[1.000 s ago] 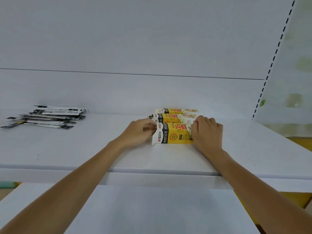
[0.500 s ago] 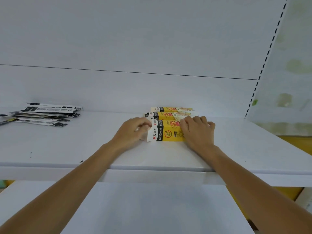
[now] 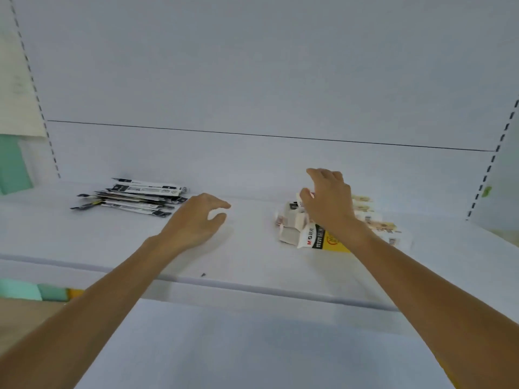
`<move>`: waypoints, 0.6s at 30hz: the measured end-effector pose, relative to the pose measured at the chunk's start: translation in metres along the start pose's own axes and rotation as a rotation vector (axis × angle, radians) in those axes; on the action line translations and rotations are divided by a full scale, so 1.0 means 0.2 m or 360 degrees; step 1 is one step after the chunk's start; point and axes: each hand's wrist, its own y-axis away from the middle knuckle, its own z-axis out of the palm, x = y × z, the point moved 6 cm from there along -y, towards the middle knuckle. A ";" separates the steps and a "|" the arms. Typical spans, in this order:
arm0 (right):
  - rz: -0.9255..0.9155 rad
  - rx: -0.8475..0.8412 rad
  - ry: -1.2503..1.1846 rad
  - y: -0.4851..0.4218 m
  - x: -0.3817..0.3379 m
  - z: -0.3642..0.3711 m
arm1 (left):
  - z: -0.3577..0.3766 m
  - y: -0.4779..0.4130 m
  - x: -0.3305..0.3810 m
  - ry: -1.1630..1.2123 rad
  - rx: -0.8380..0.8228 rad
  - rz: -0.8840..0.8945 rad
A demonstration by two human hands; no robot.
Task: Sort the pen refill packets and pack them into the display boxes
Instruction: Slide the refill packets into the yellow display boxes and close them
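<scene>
A loose pile of black-and-white pen refill packets (image 3: 134, 197) lies on the white shelf at the left. Three yellow-and-white display boxes (image 3: 317, 238) lie side by side on the shelf at the right, their open flaps facing left. My left hand (image 3: 196, 220) hovers over the bare shelf between the pile and the boxes, fingers spread, holding nothing. My right hand (image 3: 327, 200) is raised over the boxes with fingers apart, hiding part of them; it grips nothing that I can see.
The white shelf (image 3: 252, 265) has a front edge near me and a white back panel behind. Perforated uprights (image 3: 488, 169) stand at both sides. A lower white shelf (image 3: 252, 346) lies beneath my forearms.
Both hands have let go of the front display box. My left hand has moved left toward the packet pile, my right hand has lifted above the boxes, and the view has swung left.
</scene>
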 end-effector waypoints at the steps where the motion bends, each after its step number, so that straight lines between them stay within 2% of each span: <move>1: -0.0061 0.0002 -0.0042 -0.04 -0.12 0.03 | -0.07 0.05 -0.08 -0.0031 0.0039 -0.0053; 10: -0.0682 0.0008 -0.0300 -0.21 -1.23 0.28 | -0.62 0.43 -0.79 -0.0164 0.0377 -0.0585; 13: -0.0713 -0.0120 -0.0146 -0.23 -1.50 0.46 | -0.72 0.49 -1.03 -0.0210 0.0306 -0.0633; 18: -0.0598 -0.0315 -0.0154 -0.31 -1.79 0.72 | -0.95 0.39 -1.39 -0.0212 0.0214 -0.0541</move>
